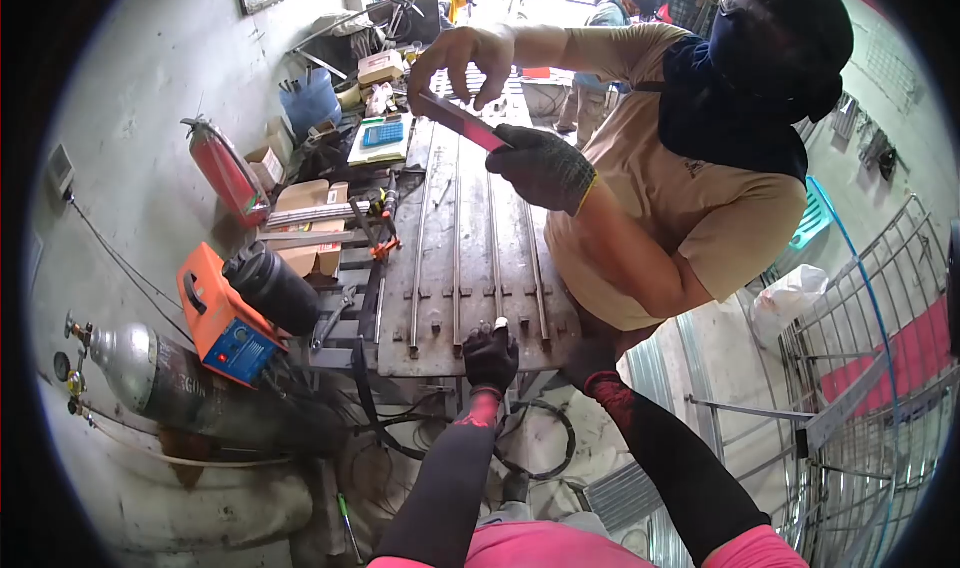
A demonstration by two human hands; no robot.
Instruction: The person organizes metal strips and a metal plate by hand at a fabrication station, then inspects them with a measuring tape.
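Observation:
My left hand (491, 359), in a black glove, is at the near edge of the metal worktable (397, 360). Its fingers curl over the near end of a long metal rod (495, 238), with a small white spot at the fingertips. Similar rods lie lengthwise beside it, with short crosspieces near their front ends. My right hand (592, 366), also dark-gloved, is by the table's right front corner, close to the co-worker's body; its fingers cannot be made out. Above the table, a co-worker's gloved hand (545, 166) and bare hand hold a short, flat, shiny bar (462, 122).
To the left stand an orange-and-blue machine (232, 318), a gas cylinder (170, 373), a black canister (275, 286) and a fire extinguisher (226, 171). Clamps (383, 230) line the table's left side. Black cable (572, 438) loops on the floor below. Wire racks (870, 368) stand right.

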